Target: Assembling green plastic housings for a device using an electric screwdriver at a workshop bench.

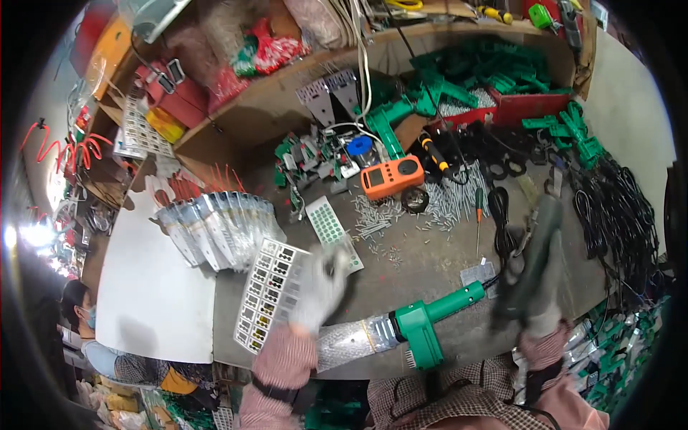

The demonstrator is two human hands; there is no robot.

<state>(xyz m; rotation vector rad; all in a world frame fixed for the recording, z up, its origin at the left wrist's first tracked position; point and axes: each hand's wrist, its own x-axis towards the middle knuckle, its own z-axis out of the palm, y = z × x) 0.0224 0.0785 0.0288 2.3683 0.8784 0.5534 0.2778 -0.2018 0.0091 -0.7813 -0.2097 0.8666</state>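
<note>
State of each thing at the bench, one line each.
Green tool: lying down, partly in clear wrap
Label sheet: partly covered
Dotted sheet: partly covered
Orange meter: lying face up
Thin screwdriver: lying flat
Loose screws: scattered
Black cords: bundled
Red bin: holding metal pieces

We see white light [36,235] glaring at left of the frame; the right grip [539,287] is blurred, and outer edges look curved.
</note>
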